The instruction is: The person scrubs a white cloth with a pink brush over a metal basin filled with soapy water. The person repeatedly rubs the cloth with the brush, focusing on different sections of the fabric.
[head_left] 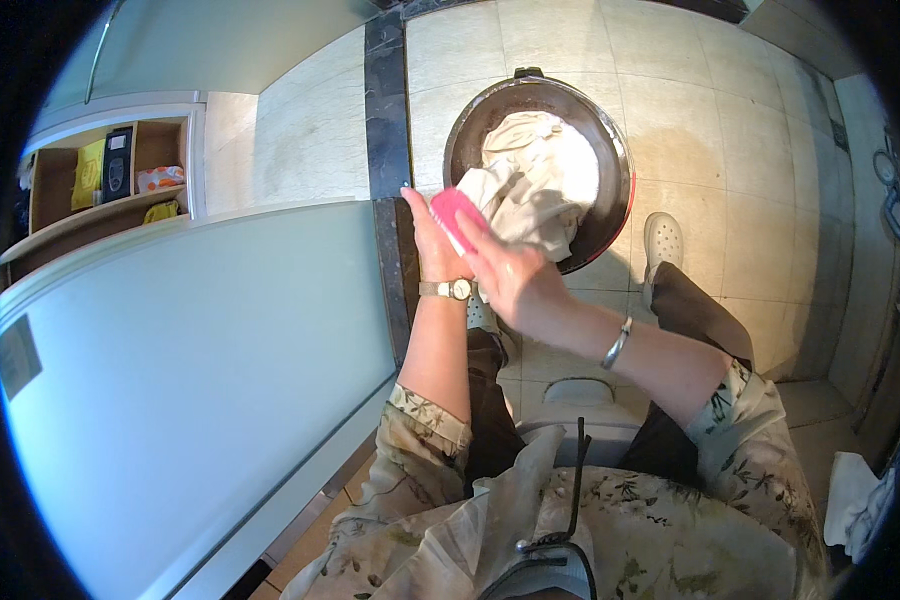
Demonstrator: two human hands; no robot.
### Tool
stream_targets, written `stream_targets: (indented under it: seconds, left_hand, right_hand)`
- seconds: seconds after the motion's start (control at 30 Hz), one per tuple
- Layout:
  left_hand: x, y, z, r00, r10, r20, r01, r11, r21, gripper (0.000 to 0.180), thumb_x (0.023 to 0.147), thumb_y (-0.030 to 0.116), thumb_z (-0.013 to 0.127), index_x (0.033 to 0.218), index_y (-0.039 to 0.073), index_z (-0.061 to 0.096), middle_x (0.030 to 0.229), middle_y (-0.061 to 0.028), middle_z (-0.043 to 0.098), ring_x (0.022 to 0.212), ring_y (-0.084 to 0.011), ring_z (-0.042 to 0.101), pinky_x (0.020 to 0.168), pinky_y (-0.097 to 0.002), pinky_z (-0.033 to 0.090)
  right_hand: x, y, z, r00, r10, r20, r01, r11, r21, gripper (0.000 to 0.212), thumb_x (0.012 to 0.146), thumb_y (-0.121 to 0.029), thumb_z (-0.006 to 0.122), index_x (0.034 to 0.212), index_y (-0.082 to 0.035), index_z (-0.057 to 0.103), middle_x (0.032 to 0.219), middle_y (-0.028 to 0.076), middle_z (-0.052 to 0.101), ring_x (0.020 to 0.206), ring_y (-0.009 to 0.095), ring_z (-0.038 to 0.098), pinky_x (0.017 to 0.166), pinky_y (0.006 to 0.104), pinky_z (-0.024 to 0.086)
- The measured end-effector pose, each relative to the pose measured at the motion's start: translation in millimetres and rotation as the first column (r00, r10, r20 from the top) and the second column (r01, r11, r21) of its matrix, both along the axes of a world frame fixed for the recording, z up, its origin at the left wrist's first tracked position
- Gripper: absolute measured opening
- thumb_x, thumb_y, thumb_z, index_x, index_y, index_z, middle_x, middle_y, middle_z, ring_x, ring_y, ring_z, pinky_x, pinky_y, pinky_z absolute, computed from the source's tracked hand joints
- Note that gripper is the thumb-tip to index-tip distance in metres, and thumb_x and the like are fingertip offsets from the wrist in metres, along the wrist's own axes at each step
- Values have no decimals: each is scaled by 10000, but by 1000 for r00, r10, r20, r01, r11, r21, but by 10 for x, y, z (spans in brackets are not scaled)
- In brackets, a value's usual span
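A pink scrubbing brush [454,212] with a pale bristle edge is in my right hand [516,278], its fingers wrapped over the brush's back. Under the bristles lies my left hand [436,245], its thumb stretched out and its other fingers largely hidden by the brush. Whether the bristles press on the left palm is hard to tell. Just beyond both hands, a dark round basin [613,215] stands on the tiles with a crumpled off-white cloth [548,165] inside. My left wrist wears a watch, my right wrist a metal bangle.
Close on the left is a large frosted glass panel [210,390], with a dark stone strip [385,110] along the floor beside it. Open shelves [100,215] with packages stand at the far left. My feet in pale clogs [663,240] flank the basin's near side.
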State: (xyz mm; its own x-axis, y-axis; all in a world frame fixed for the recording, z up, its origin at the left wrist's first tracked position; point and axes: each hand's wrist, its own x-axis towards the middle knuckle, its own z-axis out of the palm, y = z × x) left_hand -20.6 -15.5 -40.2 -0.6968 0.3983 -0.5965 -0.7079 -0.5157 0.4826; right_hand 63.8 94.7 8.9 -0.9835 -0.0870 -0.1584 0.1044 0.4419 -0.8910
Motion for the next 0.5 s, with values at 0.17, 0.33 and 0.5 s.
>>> stream_targets:
  seconds: [0.17, 0.33, 0.5]
  left_hand:
    - [92, 257, 131, 998, -66, 15, 64, 991, 117, 890, 785, 730, 298, 1256, -15, 424, 1226, -195, 503, 1126, -317, 490, 969, -436, 374]
    - [-6, 18, 97, 987, 83, 134, -81, 997, -19, 650, 867, 536, 387, 1210, -10, 463, 1143, -181, 556, 1063, -297, 532, 903, -422, 434]
    - [58, 164, 115, 991, -130, 35, 126, 988, 83, 320, 857, 98, 516, 1150, -28, 503, 1091, -160, 587, 975, -273, 592, 869, -389, 472]
  right_hand:
    - [-436, 462, -291, 927, -271, 261, 262, 963, 68, 460, 934, -173, 404, 1371, -88, 289, 615, 134, 580, 509, 158, 575, 456, 287, 477]
    - [7, -10, -262, 984, -165, -74, 162, 986, -35, 526, 899, -237, 473, 1372, -122, 275, 613, 165, 588, 532, 292, 590, 498, 406, 465]
    - [-441, 438, -665, 870, -347, 349, 414, 900, -136, 551, 909, -308, 454, 1363, -45, 285, 707, 145, 592, 602, 180, 586, 465, 337, 456]
